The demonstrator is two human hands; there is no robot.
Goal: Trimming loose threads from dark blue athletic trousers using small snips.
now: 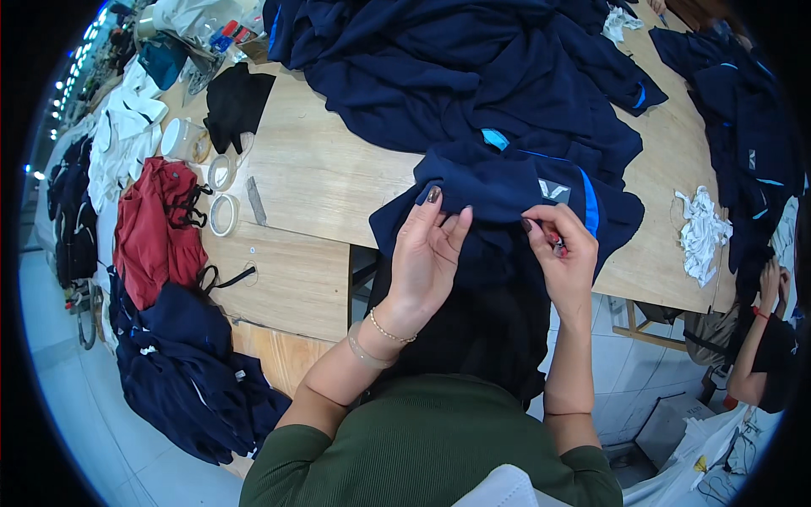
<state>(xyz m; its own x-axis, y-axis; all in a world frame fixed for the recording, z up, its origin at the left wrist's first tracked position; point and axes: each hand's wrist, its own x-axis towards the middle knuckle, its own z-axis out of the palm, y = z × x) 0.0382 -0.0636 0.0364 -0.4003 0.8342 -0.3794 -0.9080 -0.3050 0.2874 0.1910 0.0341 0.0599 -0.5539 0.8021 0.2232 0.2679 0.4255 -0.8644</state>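
Observation:
A navy garment (481,182) with a bright blue stripe and a small grey patch hangs over the near table edge in front of me. My left hand (429,253) is against its left part, palm turned up, thumb raised and the fingers loosely apart. To the right, my right hand (562,249) is closed, with thumb and forefinger pinched together at the cloth below the patch. Something small, red and silver, shows among its curled fingers; its kind is unclear. Whatever lies between the pinching fingertips is too small to tell.
A big heap of navy garments (473,68) covers the far wooden table (296,186). At left are tape rolls (224,215), a red garment (156,224) and more navy clothing (190,372). White scraps (703,237) lie right, near another person's hands (773,283).

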